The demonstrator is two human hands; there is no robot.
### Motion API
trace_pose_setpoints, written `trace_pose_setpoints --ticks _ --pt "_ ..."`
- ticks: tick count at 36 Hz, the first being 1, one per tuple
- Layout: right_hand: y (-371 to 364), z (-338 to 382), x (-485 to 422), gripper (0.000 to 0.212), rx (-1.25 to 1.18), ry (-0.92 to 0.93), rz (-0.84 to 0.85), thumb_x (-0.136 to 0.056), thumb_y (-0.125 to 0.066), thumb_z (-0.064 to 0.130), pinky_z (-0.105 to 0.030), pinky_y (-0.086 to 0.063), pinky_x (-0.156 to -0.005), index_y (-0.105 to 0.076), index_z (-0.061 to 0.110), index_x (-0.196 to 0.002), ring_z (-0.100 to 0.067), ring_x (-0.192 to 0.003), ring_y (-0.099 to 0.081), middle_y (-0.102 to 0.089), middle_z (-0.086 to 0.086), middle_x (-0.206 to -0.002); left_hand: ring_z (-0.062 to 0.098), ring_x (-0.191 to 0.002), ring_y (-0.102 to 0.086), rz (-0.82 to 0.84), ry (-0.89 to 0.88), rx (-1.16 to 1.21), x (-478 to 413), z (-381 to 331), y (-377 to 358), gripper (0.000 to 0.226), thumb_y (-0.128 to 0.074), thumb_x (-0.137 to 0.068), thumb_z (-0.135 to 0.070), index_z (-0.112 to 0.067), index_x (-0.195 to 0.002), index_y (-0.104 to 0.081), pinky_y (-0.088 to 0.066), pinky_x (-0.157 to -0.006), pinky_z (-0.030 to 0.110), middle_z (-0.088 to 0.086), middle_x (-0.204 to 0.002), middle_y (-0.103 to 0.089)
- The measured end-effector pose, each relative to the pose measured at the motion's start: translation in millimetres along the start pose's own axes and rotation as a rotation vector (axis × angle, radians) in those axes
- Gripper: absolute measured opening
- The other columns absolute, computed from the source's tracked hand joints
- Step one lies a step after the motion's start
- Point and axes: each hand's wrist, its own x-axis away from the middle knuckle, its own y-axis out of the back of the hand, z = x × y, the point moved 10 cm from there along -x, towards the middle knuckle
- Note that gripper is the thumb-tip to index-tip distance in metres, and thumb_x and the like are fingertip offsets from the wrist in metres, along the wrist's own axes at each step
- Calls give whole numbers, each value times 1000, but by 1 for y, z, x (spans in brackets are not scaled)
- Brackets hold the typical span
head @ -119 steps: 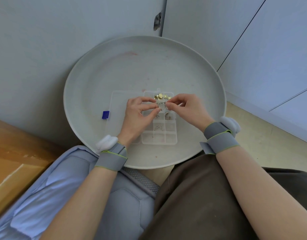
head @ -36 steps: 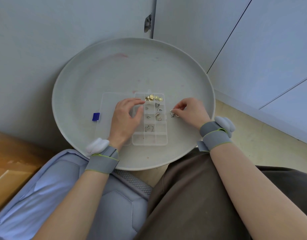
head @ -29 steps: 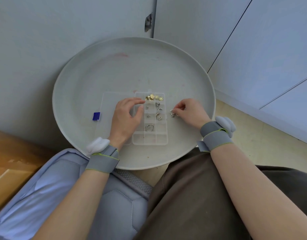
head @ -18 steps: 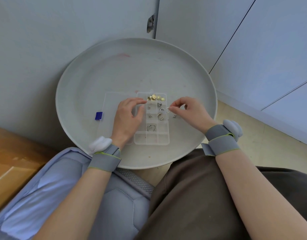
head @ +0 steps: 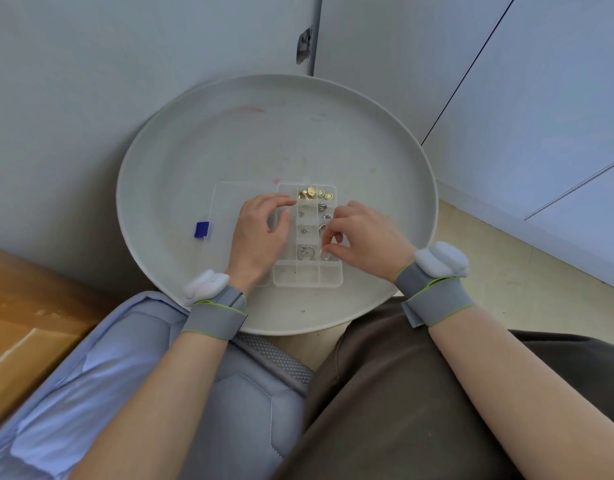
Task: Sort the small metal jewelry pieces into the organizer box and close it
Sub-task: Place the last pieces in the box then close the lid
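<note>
Left hand [head: 258, 233] lies relaxed across the open box [head: 307, 278] on the tray [head: 229, 140], pinning it against sliding, while the right hand [head: 366, 237] hovers over its right-hand compartments, fingertips [head: 330, 248] pinching what looks like a tiny metal piece, ready to drop.

Clear organizer box [head: 309, 276] — open, flat — gold and silver pieces [head: 311, 194] inside

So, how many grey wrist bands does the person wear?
2. The left wrist band sits on the left wrist, the right wrist band on the right wrist. None seems hidden.
</note>
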Motion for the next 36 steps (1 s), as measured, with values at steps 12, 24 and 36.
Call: trace_pose_setpoints --ticks 12,24,36 --pt "19 -45 3 4 -319 -250 -190 -77 -72 20 -5 -33 -65 -75 22 -79 1 -66 -46 -55 8 -75 7 -110 -48 3 6 9 1 -1 0 21 -53 -91 -14 -19 -105 -68 -24 -93 0 -6 -112 -64" --pt "7 -89 16 13 -258 -432 -148 -80 -64 18 -25 -36 -74 -73 23 -89 -18 -90 -56 -65 2 -83 12 -112 -51 -2 4 8 0 1 0 20 -54 -91 -14 -19 -104 -68 -25 -93 1 -5 -110 -64" --pt "1 -94 19 14 -277 -495 -113 -81 -62 20 -25 -42 -77 -70 20 -92 -16 -93 -59 -70 4 -88 8 -112 -49 10 11 8 1 1 -1 20 -54 -91 -16 -19 -106 -67 -24 -92 0 -6 -112 -64"
